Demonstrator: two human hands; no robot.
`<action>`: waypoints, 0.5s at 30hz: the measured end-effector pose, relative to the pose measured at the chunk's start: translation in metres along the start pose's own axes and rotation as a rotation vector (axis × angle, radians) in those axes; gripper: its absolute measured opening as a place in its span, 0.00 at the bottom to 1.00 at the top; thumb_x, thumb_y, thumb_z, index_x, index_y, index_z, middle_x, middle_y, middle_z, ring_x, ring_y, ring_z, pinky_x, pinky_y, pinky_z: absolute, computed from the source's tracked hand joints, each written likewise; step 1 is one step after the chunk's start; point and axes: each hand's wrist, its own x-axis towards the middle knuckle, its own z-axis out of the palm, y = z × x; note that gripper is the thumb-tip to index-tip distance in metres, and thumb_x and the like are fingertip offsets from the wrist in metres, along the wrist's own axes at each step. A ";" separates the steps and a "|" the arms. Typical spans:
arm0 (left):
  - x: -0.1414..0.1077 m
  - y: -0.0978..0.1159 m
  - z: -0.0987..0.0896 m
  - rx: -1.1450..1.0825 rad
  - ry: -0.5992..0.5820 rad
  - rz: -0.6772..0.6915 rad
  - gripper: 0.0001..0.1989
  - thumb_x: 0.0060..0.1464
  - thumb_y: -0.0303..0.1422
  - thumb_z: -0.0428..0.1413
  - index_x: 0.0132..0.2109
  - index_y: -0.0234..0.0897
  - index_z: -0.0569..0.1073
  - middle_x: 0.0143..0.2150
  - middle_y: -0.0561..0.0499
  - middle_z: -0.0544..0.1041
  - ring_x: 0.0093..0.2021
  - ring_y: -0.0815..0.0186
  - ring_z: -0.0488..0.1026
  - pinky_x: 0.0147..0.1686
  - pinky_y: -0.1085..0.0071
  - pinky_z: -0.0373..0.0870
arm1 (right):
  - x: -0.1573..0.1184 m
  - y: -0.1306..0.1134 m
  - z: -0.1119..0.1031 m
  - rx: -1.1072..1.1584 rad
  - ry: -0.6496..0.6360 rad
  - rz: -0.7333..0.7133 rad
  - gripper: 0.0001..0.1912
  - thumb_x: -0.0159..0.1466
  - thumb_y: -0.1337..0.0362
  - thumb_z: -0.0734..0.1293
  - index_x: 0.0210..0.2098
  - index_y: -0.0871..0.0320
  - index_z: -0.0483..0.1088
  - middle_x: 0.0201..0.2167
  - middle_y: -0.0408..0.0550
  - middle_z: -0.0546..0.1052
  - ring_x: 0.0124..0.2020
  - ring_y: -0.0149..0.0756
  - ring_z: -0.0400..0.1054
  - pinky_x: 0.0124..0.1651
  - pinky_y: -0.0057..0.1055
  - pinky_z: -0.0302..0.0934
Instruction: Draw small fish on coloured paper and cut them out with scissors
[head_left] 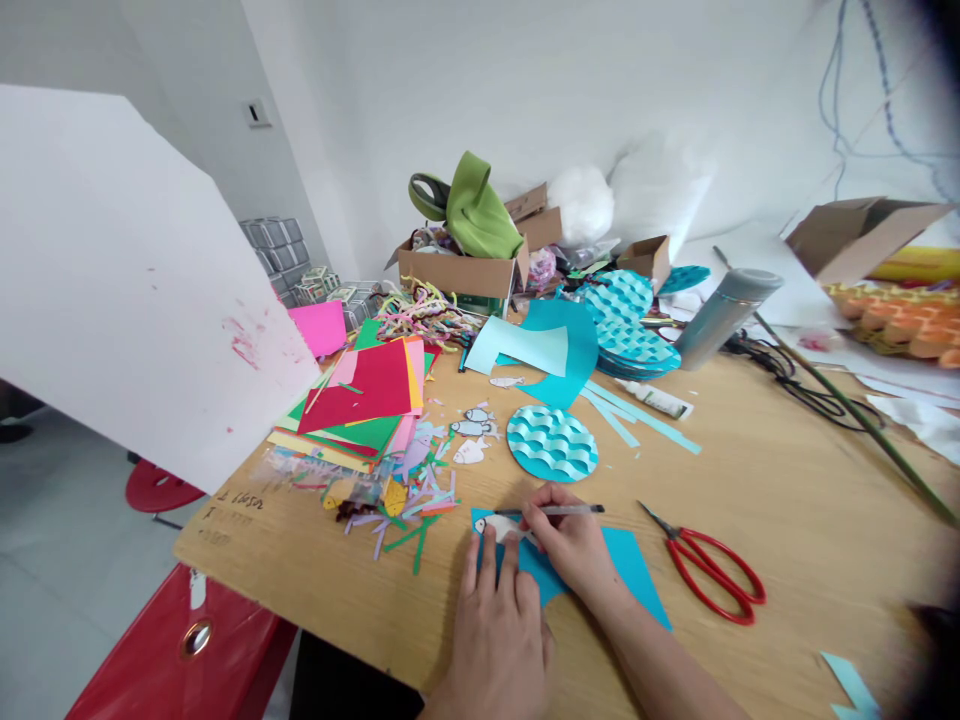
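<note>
My left hand (501, 620) lies with fingers stretched out, its fingertips pressing a white paper fish (491, 524) flat on a sheet of blue paper (628, 572). In a pinch, my right hand (568, 540) holds a pen (574, 510) by the fish's edge; the fingers hide the pen's tip. Right of the blue sheet lie red-handled scissors (709, 570), their blades pointing up and left. Beyond my hands rests a blue disc with wavy paper strips (553, 443). More paper fish (472, 428) lie to its left.
A stack of coloured paper (360, 395) and loose paper scraps (409, 510) cover the left side. Farther back are a cardboard box (457, 272), teal sheets and stacked wavy discs (634, 345). A glue bottle (654, 398), a grey flask (727, 315) and a green stick (847, 410) occupy the right.
</note>
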 end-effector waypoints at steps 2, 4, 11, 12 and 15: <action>0.000 0.000 0.000 0.004 0.024 -0.002 0.16 0.54 0.35 0.55 0.46 0.29 0.74 0.61 0.39 0.70 0.65 0.46 0.60 0.61 0.48 0.62 | 0.000 0.002 0.000 0.001 -0.001 0.001 0.12 0.56 0.55 0.68 0.25 0.56 0.65 0.19 0.45 0.74 0.18 0.31 0.61 0.20 0.28 0.56; 0.001 0.000 0.000 0.005 0.039 0.003 0.14 0.54 0.34 0.55 0.45 0.29 0.75 0.60 0.39 0.70 0.64 0.46 0.61 0.61 0.48 0.63 | 0.000 0.003 0.000 0.003 -0.004 0.003 0.12 0.56 0.55 0.68 0.25 0.56 0.65 0.19 0.45 0.74 0.18 0.31 0.62 0.20 0.28 0.56; 0.000 0.001 -0.001 -0.011 0.021 -0.001 0.14 0.54 0.35 0.55 0.44 0.29 0.74 0.60 0.38 0.70 0.64 0.45 0.61 0.61 0.47 0.62 | 0.000 0.003 0.000 -0.003 -0.006 0.004 0.13 0.56 0.54 0.68 0.25 0.56 0.65 0.20 0.45 0.74 0.18 0.30 0.61 0.21 0.28 0.56; 0.000 0.001 -0.001 -0.013 0.019 -0.003 0.14 0.54 0.35 0.55 0.44 0.29 0.74 0.60 0.38 0.70 0.65 0.45 0.61 0.61 0.47 0.62 | 0.000 0.003 0.000 -0.002 -0.005 0.009 0.13 0.56 0.54 0.68 0.25 0.55 0.65 0.20 0.45 0.74 0.18 0.30 0.61 0.21 0.28 0.56; 0.000 0.001 0.000 -0.020 0.015 -0.008 0.14 0.54 0.34 0.55 0.44 0.30 0.74 0.61 0.39 0.70 0.65 0.46 0.60 0.61 0.47 0.62 | 0.000 0.002 0.000 0.004 -0.008 0.020 0.13 0.56 0.54 0.69 0.25 0.55 0.65 0.19 0.45 0.74 0.17 0.30 0.60 0.21 0.28 0.56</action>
